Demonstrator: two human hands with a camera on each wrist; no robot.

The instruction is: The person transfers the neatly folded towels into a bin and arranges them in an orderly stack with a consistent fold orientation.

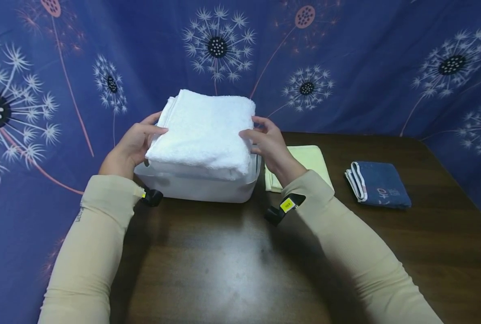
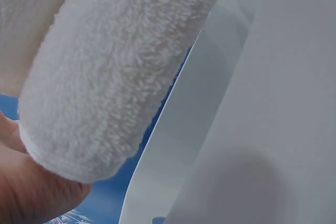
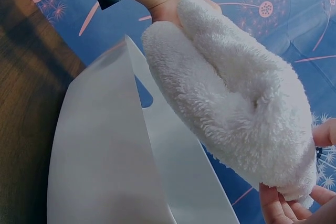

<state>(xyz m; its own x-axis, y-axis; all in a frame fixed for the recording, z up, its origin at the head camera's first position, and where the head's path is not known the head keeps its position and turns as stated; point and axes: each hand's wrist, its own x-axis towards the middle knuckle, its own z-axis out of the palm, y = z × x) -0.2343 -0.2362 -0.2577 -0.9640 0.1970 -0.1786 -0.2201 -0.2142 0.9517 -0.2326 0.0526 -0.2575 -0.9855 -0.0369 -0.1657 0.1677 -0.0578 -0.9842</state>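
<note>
A folded white towel [image 1: 205, 128] is held between both hands just over a white plastic bin [image 1: 200, 189]. My left hand [image 1: 132, 141] grips its left edge, thumb on top and fingers beneath. On the opposite edge my right hand [image 1: 266, 141] pinches the towel, thumb above. In the right wrist view the towel [image 3: 226, 103] shows thick fluffy folds, and a gap separates it from the rim of the bin [image 3: 100, 145]. The left wrist view shows the towel's rounded fold [image 2: 110, 77] beside the bin wall [image 2: 262, 103]. The bin's inside is hidden by the towel.
A folded pale yellow cloth [image 1: 311, 162] lies right of the bin, partly behind the right forearm. Farther right is a folded dark blue towel [image 1: 379, 184] with white edging. All stand on a brown wooden table [image 1: 208, 252]. A blue dandelion-print curtain [image 1: 260, 49] hangs behind.
</note>
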